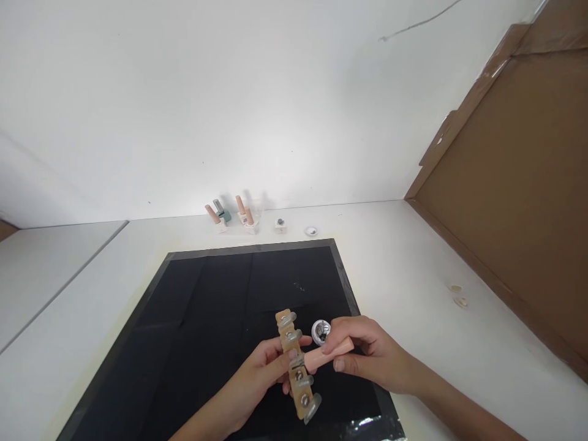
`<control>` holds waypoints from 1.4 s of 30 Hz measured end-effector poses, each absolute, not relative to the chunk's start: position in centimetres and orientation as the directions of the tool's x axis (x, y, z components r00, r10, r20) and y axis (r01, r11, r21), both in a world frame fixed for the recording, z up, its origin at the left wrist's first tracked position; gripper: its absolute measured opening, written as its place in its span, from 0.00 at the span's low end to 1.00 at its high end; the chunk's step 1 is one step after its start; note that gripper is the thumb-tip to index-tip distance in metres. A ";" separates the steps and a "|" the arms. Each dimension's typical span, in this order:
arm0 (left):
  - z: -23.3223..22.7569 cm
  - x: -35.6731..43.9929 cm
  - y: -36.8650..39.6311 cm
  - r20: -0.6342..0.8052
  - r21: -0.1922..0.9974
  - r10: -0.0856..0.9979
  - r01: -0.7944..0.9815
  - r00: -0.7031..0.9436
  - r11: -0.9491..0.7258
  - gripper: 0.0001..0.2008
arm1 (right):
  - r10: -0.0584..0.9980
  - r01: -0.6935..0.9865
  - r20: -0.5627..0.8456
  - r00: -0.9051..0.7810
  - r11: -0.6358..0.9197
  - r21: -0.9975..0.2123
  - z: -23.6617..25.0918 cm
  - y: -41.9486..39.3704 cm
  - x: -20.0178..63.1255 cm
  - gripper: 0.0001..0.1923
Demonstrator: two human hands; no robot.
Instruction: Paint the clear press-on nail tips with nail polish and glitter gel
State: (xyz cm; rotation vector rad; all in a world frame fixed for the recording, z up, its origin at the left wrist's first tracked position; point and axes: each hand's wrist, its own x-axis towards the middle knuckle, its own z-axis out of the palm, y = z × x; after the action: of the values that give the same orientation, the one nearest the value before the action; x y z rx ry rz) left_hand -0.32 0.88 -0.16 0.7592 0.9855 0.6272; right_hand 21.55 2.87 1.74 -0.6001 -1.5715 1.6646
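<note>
In the head view, my left hand (266, 362) is closed around the middle of a wooden nail tip stand (297, 392). Several clear, glittery false nails (313, 409) stick out from the stand's side, fixed by round metal pieces. My right hand (374, 352) pinches a nail polish brush by its peach cap (316, 360). The brush end points left and meets a false nail at the stand's middle, beside my left thumb; its bristles are hard to make out. Just behind my right fingers, a small round jar (320, 331) with dark and silvery bits stands on the black mat (215, 318).
Behind the mat stand capped polish bottles (251, 228), one grey-green (225, 215). An uncapped bottle (280, 227) and a small round lid (311, 231) are to their right. Two small pale pieces (460, 302) lie near the cardboard wall (519, 202) at right.
</note>
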 end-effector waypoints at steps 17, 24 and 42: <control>0.7 -0.4 0.8 -0.508 0.775 0.751 -0.156 0.421 0.612 0.25 | 0.890 0.099 0.048 -0.454 0.104 -0.990 1.9 3.1 21.6 0.11; 1.6 -0.4 0.6 -0.503 0.776 0.776 -0.196 0.379 0.599 0.27 | 0.942 0.071 0.100 -0.322 0.129 -0.989 3.3 3.2 22.0 0.17; 11.1 -0.3 2.9 -0.243 0.888 0.941 -0.336 0.235 0.313 0.24 | 0.811 0.091 0.508 -0.292 0.552 -0.829 16.8 2.2 23.4 0.11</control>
State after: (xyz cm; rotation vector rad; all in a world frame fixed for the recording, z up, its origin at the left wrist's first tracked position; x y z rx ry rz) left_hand -0.32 2.85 11.06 0.8136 0.9247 1.0234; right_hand 23.35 2.21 16.81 -0.7545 -1.7386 0.8568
